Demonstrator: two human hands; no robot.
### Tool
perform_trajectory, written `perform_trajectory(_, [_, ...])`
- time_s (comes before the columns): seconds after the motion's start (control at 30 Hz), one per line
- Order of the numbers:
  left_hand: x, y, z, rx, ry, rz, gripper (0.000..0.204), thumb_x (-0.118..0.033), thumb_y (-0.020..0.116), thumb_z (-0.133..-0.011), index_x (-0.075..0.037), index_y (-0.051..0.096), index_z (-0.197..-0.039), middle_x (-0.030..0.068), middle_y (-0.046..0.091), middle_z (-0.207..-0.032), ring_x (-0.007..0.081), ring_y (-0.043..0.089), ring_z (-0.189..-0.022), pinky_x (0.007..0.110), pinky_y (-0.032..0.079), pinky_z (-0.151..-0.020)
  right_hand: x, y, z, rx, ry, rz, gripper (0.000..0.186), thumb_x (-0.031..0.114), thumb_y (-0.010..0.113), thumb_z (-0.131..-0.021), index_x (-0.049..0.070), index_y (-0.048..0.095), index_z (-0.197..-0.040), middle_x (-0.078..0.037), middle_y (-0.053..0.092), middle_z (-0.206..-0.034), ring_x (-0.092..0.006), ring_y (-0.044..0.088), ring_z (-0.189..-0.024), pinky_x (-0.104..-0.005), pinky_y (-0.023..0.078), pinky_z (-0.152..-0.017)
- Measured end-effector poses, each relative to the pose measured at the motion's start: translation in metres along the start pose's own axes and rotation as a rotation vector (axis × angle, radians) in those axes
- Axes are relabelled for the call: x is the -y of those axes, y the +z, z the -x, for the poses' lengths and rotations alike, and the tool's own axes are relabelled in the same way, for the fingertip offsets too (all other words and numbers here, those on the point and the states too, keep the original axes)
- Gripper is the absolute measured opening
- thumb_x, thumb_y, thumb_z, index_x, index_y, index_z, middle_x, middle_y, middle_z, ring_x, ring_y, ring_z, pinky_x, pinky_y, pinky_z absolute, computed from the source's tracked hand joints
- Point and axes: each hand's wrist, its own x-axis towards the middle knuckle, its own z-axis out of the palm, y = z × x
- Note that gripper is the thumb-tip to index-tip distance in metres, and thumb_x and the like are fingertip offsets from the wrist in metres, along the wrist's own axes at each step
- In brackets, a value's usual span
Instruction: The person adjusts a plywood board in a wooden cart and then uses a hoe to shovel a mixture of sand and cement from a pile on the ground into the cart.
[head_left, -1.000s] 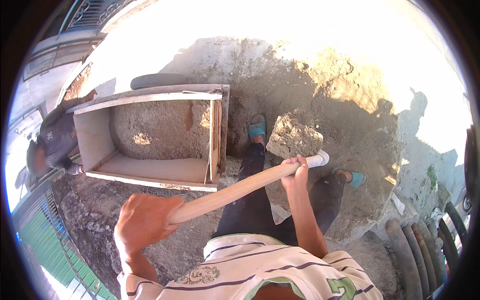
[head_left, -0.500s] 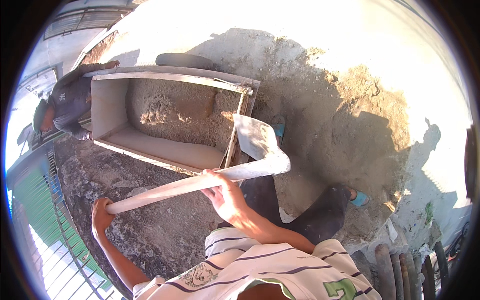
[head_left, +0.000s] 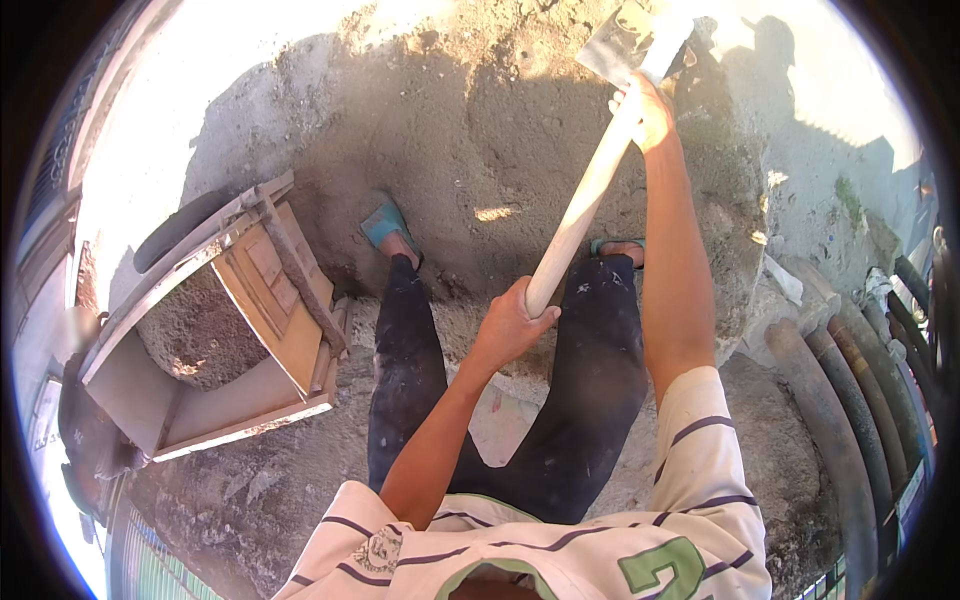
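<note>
A long pale wooden handle [head_left: 585,205] slants across in front of me; it belongs to a hoe with a broad flat metal blade [head_left: 617,45]. My left hand [head_left: 513,325] is wrapped round the handle's near end, above my legs. Farther up, close to the blade, my right hand [head_left: 648,112] grips the same handle with that arm stretched out. The blade is over dusty sand [head_left: 500,130] at the far right, partly lost in glare; whether it touches the ground I cannot tell.
At left stands a wooden box [head_left: 255,425] with sandy soil [head_left: 200,335] inside and a dark tyre [head_left: 180,230] alongside. Another person [head_left: 90,430] is at its far left side. Several long curved pipe-like pieces [head_left: 820,430] lie at right. My sandalled feet [head_left: 385,222] stand apart on the sand.
I have turned right, away from the box, which now sits farther left. The hoe has swung from the box's edge out over the sand. Both hands still hold it.
</note>
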Motion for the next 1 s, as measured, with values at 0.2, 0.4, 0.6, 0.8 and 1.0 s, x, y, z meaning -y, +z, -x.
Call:
perform_trajectory(0.2, [0.025,0.041,-0.042,0.055,-0.36,0.191,0.037,-0.023,0.069,-0.083,0.0,0.057,-0.109,0.0193,0.065,-0.087,0.0302,0.066,-0.081,0.04,0.051,-0.073,-0.137,-0.03,-0.111,0.089,0.034,0.258,0.026,0.017,0.067,-0.088,-0.007,0.058,-0.087,-0.007,0.056,-0.064,-0.0171,0.056,-0.052,-0.0318,0.049,-0.047])
perform_trajectory(0.4, [0.103,0.061,0.013,-0.055,-0.49,-0.09,0.032,-0.021,0.063,-0.084,0.001,0.055,-0.106,0.0139,0.062,-0.079,0.0244,0.063,-0.071,0.036,0.049,-0.066,-0.343,-0.071,-0.034,0.007,0.493,0.296,0.018,0.014,0.066,-0.088,-0.001,0.056,-0.086,-0.006,0.054,-0.067,-0.0173,0.054,-0.052,-0.0354,0.048,-0.046])
perform_trajectory(0.6, [0.074,0.047,0.03,-0.044,-0.51,-0.035,0.035,-0.024,0.062,-0.083,0.001,0.054,-0.106,0.0202,0.064,-0.086,0.0348,0.064,-0.079,0.042,0.05,-0.074,-0.323,-0.063,-0.028,0.032,0.523,0.355,0.018,0.015,0.065,-0.089,0.0,0.057,-0.085,-0.006,0.054,-0.066,-0.0189,0.053,-0.051,-0.0363,0.048,-0.048])
perform_trajectory(0.8, [0.022,0.011,0.089,0.093,-0.386,-0.105,0.044,-0.029,0.062,-0.087,0.001,0.047,-0.115,0.0276,0.064,-0.094,0.046,0.063,-0.088,0.05,0.048,-0.077,-0.286,-0.076,0.015,0.023,0.593,0.241,0.014,0.014,0.062,-0.089,0.004,0.055,-0.084,-0.005,0.052,-0.064,-0.0206,0.052,-0.052,-0.0371,0.047,-0.049])
perform_trajectory(1.0, [-0.032,-0.067,0.178,0.307,-0.2,-0.169,0.054,-0.028,0.058,-0.09,0.001,0.038,-0.131,0.0286,0.063,-0.101,0.046,0.063,-0.091,0.052,0.048,-0.08,-0.231,-0.097,0.095,-0.064,0.595,0.061,0.015,0.014,0.059,-0.089,0.008,0.047,-0.083,-0.002,0.046,-0.063,-0.0167,0.045,-0.051,-0.0319,0.047,-0.05])
